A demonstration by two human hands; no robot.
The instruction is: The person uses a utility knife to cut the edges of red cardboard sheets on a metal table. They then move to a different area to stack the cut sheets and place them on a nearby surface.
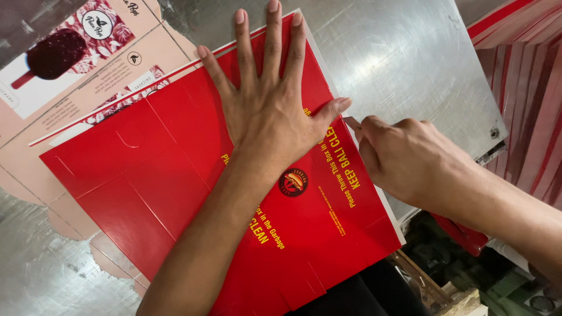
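Observation:
A flat red cardboard box blank (170, 175) with yellow print and fold creases lies on a metal table (404, 58). My left hand (266, 102) rests on it palm down, fingers spread, pressing the sheet near its far edge. My right hand (410, 161) is closed at the blank's right edge, pinching a small pale tool or sheet edge at its fingertips just beside my left thumb; what it grips is mostly hidden.
A pink flat carton blank (76, 64) with an ice-lolly picture lies under the red one at the upper left. A stack of red-and-white blanks (527, 76) stands at the right. Below the table edge, dark clutter and wood (462, 292) show.

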